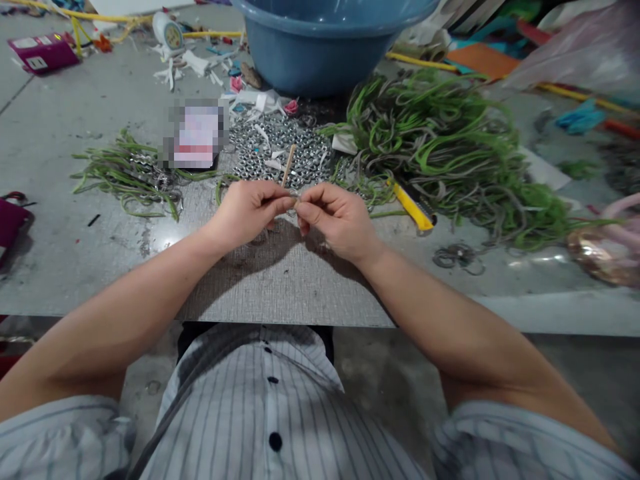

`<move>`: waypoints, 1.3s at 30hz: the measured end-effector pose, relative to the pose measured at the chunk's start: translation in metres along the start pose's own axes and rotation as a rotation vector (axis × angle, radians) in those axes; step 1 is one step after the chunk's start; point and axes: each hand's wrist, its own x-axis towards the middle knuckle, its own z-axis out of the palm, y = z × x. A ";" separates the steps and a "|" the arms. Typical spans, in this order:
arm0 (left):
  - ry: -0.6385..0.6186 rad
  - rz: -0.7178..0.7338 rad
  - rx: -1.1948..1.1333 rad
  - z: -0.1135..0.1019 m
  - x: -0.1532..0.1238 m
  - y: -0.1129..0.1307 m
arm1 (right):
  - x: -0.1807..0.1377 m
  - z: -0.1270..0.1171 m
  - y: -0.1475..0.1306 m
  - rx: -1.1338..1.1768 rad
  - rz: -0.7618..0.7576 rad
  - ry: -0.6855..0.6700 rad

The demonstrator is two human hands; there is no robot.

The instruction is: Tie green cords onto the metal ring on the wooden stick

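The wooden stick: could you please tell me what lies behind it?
Behind the wooden stick lies a heap of small metal rings; the left hand covers the stick's lower end.

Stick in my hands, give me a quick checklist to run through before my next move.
1. Stick held in left hand: ok.
2. Right hand pinching at the stick's lower end: ok.
3. What the fingers pinch there: cannot tell, hidden.
4. Nuts piled just behind the hands: ok.
5. Knife lying apart from the right hand: ok.
6. Knife blade retracted: cannot tell.
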 end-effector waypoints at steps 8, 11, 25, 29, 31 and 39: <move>0.037 0.121 0.197 0.004 -0.004 -0.003 | 0.001 0.001 0.000 0.092 0.086 -0.038; 0.050 0.164 0.291 0.003 -0.004 -0.002 | 0.002 0.000 0.003 0.131 0.110 -0.039; -0.023 -0.101 0.068 0.005 -0.006 0.006 | 0.004 -0.004 0.002 0.341 0.345 -0.122; -0.147 -0.237 -0.290 0.002 -0.004 0.011 | 0.006 -0.012 0.002 0.449 0.362 -0.238; -0.211 -0.287 -0.420 0.000 -0.003 0.012 | 0.006 -0.015 0.002 0.470 0.360 -0.295; -0.362 -0.332 -0.559 -0.005 -0.002 0.005 | 0.006 -0.017 0.004 0.521 0.377 -0.345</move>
